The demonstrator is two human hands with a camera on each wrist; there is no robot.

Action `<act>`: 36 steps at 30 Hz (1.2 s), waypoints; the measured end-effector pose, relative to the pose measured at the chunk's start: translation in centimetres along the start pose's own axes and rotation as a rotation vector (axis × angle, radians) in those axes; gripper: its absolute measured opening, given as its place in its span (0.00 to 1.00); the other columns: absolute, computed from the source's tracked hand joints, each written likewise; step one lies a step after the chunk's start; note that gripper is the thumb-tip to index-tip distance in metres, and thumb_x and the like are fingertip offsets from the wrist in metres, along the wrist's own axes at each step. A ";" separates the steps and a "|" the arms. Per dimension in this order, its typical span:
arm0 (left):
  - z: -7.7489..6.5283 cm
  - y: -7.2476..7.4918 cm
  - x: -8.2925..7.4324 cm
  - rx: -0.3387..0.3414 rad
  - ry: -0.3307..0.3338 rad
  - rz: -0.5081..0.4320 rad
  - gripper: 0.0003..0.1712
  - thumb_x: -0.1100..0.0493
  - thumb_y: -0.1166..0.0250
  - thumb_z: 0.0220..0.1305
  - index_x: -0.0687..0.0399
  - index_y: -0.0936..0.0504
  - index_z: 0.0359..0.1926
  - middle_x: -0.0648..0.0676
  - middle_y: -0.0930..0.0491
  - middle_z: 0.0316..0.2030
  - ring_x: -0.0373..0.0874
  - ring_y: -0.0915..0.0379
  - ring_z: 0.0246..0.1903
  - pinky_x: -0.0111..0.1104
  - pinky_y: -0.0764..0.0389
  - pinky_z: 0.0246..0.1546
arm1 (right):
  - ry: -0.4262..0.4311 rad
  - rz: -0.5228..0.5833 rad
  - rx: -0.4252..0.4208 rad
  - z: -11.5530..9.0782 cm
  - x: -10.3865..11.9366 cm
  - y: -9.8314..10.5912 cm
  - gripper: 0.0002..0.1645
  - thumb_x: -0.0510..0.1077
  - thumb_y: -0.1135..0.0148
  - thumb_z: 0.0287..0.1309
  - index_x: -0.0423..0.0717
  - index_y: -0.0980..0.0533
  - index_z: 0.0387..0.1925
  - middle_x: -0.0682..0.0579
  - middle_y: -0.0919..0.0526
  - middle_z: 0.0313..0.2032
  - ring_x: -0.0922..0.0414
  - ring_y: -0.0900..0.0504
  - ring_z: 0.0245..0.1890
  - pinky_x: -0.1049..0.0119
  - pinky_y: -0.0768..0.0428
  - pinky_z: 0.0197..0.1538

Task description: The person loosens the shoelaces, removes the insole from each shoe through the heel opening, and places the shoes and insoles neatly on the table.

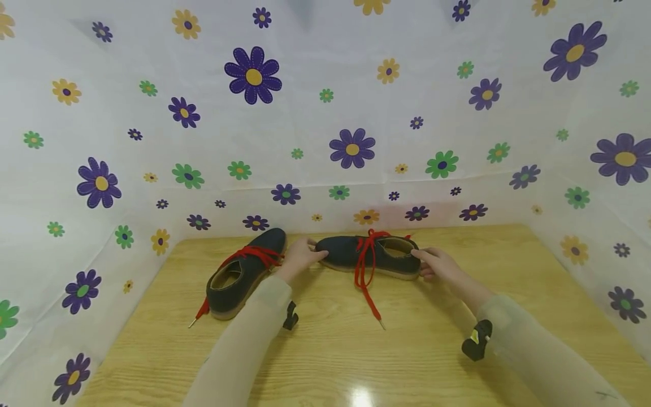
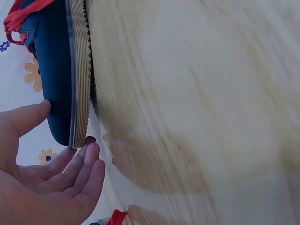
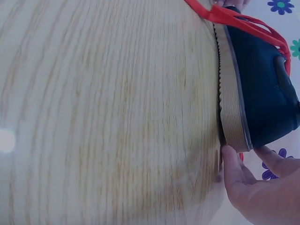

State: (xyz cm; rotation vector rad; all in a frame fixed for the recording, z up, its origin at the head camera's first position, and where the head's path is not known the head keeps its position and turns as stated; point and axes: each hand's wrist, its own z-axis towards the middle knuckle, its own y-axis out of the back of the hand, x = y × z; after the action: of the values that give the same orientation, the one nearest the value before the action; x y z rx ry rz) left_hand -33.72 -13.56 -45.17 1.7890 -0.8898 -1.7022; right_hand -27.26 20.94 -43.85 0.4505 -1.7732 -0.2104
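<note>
A dark navy lace-up shoe with red laces sits sideways near the back of the table, toe to the left. My left hand holds its toe, thumb on the upper and fingers at the tip of the tan ridged sole. At the heel, my right hand grips the same shoe, thumb by the collar and fingers low against the heel. The matching shoe stands upright just left of my left hand, its toe pointing to the back, its red lace trailing behind the heel.
The wooden table ends at a white flower-print cloth, which rises at the back and both sides. One lace end of the held shoe hangs forward onto the wood. Black wrist devices are worn on both sleeves.
</note>
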 end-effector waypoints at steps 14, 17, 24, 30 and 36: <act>-1.3 0.5 0.6 0.037 0.035 0.007 0.34 0.50 0.25 0.65 0.71 0.19 0.62 0.68 0.14 0.56 0.59 0.15 0.52 0.47 0.17 0.58 | -0.032 0.007 0.045 -1.0 0.4 0.1 0.42 0.55 0.53 0.81 0.23 0.43 0.76 0.24 0.24 0.62 0.50 0.15 0.49 0.62 0.14 0.55; -1.8 0.8 0.8 0.047 0.055 -0.018 0.34 0.50 0.24 0.64 0.70 0.20 0.62 0.66 0.14 0.52 0.56 0.15 0.47 0.45 0.17 0.55 | -0.034 0.001 0.066 -1.2 0.3 0.1 0.43 0.55 0.53 0.81 0.22 0.45 0.77 0.24 0.24 0.63 0.50 0.15 0.51 0.61 0.14 0.57; -3.5 1.6 1.0 0.049 0.069 -0.090 0.29 0.53 0.24 0.64 0.67 0.19 0.58 0.63 0.12 0.45 0.55 0.14 0.46 0.46 0.17 0.56 | -0.037 0.026 0.081 -1.7 0.3 0.1 0.44 0.54 0.52 0.79 0.22 0.45 0.77 0.28 0.21 0.59 0.56 0.15 0.46 0.64 0.14 0.54; -4.7 2.1 1.0 0.062 0.060 -0.064 0.27 0.52 0.23 0.62 0.66 0.18 0.55 0.63 0.12 0.49 0.55 0.14 0.48 0.48 0.17 0.57 | -0.012 0.020 0.089 -2.6 0.5 0.2 0.42 0.53 0.52 0.79 0.22 0.43 0.75 0.30 0.21 0.56 0.60 0.17 0.42 0.69 0.15 0.48; -6.1 2.4 1.2 0.068 0.059 -0.006 0.27 0.51 0.21 0.60 0.66 0.16 0.53 0.62 0.12 0.50 0.55 0.15 0.49 0.48 0.17 0.57 | 0.016 -0.003 0.096 -3.6 0.4 0.1 0.41 0.52 0.50 0.78 0.22 0.43 0.75 0.28 0.23 0.59 0.62 0.15 0.43 0.68 0.15 0.49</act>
State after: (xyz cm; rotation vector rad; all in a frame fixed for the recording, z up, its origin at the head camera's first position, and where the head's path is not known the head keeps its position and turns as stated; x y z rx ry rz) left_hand -27.93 -16.46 -43.64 1.8778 -0.9279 -1.6313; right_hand -23.88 21.21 -42.54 0.5223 -1.7728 -0.1231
